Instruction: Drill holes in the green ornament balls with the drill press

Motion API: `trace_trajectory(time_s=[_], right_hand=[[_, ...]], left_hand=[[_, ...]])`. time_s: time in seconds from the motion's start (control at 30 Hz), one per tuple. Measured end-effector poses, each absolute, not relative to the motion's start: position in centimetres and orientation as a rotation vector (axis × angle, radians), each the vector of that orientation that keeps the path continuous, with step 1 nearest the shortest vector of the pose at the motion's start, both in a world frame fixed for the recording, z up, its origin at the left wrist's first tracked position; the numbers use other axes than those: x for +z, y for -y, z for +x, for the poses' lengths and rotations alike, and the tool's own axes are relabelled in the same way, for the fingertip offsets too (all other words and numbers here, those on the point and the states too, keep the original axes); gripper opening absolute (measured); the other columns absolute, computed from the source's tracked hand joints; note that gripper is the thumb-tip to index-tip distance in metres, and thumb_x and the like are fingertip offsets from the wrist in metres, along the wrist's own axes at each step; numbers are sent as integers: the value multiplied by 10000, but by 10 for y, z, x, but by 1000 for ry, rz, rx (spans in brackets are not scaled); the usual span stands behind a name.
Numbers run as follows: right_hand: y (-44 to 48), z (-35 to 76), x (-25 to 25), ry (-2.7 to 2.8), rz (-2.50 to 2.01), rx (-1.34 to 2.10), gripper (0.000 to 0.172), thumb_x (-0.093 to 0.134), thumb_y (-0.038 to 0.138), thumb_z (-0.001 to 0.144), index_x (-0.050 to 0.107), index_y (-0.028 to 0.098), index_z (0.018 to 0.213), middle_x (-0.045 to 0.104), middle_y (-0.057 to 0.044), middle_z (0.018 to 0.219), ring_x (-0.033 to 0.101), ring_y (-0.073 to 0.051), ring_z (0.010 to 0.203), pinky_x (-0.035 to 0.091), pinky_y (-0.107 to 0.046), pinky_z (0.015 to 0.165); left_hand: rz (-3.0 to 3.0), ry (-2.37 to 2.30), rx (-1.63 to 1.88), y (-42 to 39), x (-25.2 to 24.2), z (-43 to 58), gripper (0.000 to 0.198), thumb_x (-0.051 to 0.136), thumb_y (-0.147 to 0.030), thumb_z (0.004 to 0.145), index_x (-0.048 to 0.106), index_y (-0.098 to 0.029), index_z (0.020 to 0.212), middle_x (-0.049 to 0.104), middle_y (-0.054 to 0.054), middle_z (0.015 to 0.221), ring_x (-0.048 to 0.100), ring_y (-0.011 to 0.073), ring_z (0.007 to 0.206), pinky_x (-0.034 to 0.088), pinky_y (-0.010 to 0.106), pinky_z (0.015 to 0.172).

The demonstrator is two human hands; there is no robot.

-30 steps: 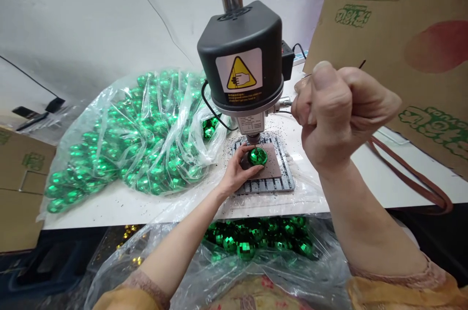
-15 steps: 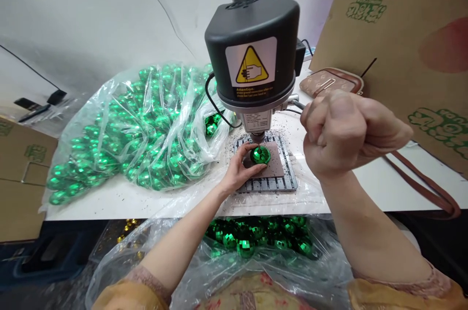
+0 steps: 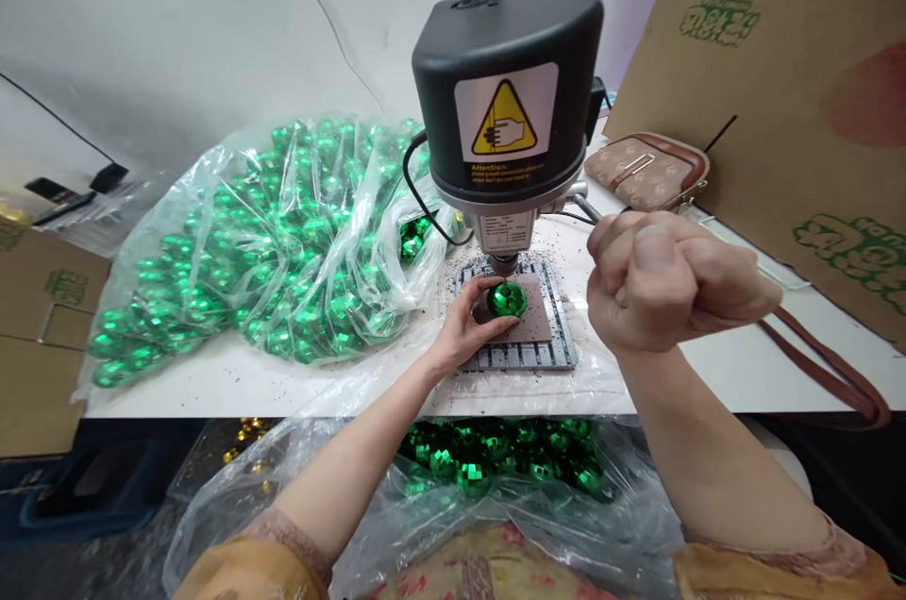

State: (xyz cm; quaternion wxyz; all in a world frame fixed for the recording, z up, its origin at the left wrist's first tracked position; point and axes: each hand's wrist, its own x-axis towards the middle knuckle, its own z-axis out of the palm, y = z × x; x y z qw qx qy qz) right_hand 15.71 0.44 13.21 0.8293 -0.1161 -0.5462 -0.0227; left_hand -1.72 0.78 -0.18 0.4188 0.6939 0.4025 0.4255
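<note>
Left grip (image 3: 463, 328) pinched a green faceted ball (image 3: 507, 299) on the brown pad (image 3: 532, 321) under the drill press (image 3: 507, 91), frame centre; right grip (image 3: 669, 284) clenched around its feed lever (image 3: 586, 207).

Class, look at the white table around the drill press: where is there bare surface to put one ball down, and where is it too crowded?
Bare table lies right of the slotted base plate, before the brown strap. A thin strip runs along the front edge below the bag of green balls. Crowded: the plate, where the left hand holds a ball, and the right hand grips the lever.
</note>
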Motion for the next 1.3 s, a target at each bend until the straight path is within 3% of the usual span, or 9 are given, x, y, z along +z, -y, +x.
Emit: trace_trajectory(time_s=[0.27,0.47,0.7,0.83,0.9,0.97,1.07,1.17,1.3], right_hand=[[-10,163,115,1244,-157,-113,464,559,85,751,150,191,557,259,66,445,237,-45,352,220,-266,362],[-3,151,154,990,-493,45,487,561,169,834,200,171,506,230,50,443,280,-39,375,208,-265,403],[-14,148,190,1008,-376,109,406,574,118,817,324,221,514,307,57,409,313,-70,368,192,-290,418],[-13,148,188,994,-379,72,418,555,90,840,292,232,547,299,58,426,357,-78,377,222,-280,440],[-12,148,187,1005,-400,58,425,553,93,849,282,234,553,294,56,432,364,-79,386,238,-278,449],[-12,150,187,1025,-407,60,423,552,107,854,283,237,555,293,54,434,368,-83,391,249,-280,452],[-12,150,187,1030,-415,87,413,548,129,861,294,237,553,302,53,434,357,-86,390,249,-287,449],[-10,149,187,1010,-420,93,425,554,130,846,289,236,531,285,62,411,310,-74,367,229,-292,431],[-7,148,185,987,-465,119,420,570,144,828,327,222,495,312,54,399,316,-74,368,216,-301,424]], left_hand=[[1723,-993,1068,-7,-3,-17,552,824,-426,770,587,-244,1234,621,85,1268,576,268,1222,418,425,1083],[1712,-1048,1112,-5,0,-14,541,844,-402,743,617,-247,1209,627,77,1240,577,270,1201,423,418,1065],[1891,-1262,1315,47,19,-23,432,819,-329,745,597,-237,1104,644,56,1027,625,233,968,493,369,866],[2278,-892,984,112,10,-61,514,812,-334,744,592,-290,1207,683,61,1000,652,234,876,503,344,739],[2482,-871,667,142,-6,-83,407,757,-369,787,641,-323,1175,703,67,1002,659,243,825,486,356,691],[2539,-1036,390,166,-27,-103,295,661,-343,834,672,-348,1129,711,68,1032,672,265,817,483,382,686],[2400,-1468,290,184,-58,-125,351,601,-318,822,648,-330,1170,698,74,1030,688,303,804,486,392,635],[2328,-1762,358,185,-84,-140,274,601,-417,839,681,-289,1068,672,81,842,648,311,661,422,381,519],[2418,-1683,589,177,-80,-146,261,618,-524,849,678,-284,766,485,33,533,514,255,493,343,361,474]])
